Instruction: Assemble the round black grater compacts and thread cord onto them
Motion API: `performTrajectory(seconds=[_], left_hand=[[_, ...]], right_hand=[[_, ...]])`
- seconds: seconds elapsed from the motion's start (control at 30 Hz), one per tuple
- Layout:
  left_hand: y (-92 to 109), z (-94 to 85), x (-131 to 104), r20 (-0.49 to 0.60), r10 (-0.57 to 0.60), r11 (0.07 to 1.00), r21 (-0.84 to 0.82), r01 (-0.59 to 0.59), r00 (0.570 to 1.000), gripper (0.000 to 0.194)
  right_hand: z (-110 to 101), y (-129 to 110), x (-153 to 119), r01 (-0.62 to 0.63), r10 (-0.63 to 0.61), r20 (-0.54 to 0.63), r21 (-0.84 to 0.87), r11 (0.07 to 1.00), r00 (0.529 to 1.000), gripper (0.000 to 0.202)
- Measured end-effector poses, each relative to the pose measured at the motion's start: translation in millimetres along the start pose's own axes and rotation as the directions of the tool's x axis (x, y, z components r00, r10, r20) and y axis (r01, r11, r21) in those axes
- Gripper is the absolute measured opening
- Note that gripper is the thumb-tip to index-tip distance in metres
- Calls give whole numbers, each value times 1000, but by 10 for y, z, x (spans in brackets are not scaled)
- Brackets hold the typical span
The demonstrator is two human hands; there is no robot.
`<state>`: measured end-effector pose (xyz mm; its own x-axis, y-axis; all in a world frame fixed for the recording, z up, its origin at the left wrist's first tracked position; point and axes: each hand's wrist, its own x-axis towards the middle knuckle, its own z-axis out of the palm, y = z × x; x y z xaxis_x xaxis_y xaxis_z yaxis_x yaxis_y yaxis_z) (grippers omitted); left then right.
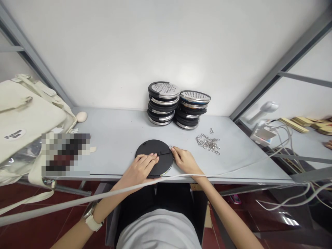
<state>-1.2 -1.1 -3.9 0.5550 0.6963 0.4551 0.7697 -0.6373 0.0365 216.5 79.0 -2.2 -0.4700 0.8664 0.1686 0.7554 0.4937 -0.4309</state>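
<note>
A round black disc (pixel 162 166) lies on the table near its front edge, with a short black strap or tab across its upper face. My left hand (pixel 141 167) grips the disc's near left side, its fingertips pressing on top beside the strap. At the right rim, my right hand (pixel 184 159) pinches a small, thin wire piece (pixel 170 148); its exact shape is hard to make out. A loose pile of small metal clips (pixel 209 143) lies to the right of my right hand.
Two stacks of round pieces, a left stack (pixel 163 103) and a right stack (pixel 193 109), with perforated metal tops and black rims, stand by the wall. A white cable (pixel 233 171) crosses above my forearms. A cream bag (pixel 28 114) sits left; wooden pieces (pixel 298 124) lie far right.
</note>
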Motion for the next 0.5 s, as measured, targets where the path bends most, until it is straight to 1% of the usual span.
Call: performTrajectory(seconds=[0.23,0.5], left_hand=[[1,5,-5,2,-4,1000,9,4,1000,53],[3,0,-6,17,-11,1000,6,11,1000,52]], right_hand=[[10,-7,1,1,-1,5,-83,997,1000,30],[28,-48,11,-30,31,2,-167,985,1000,27]])
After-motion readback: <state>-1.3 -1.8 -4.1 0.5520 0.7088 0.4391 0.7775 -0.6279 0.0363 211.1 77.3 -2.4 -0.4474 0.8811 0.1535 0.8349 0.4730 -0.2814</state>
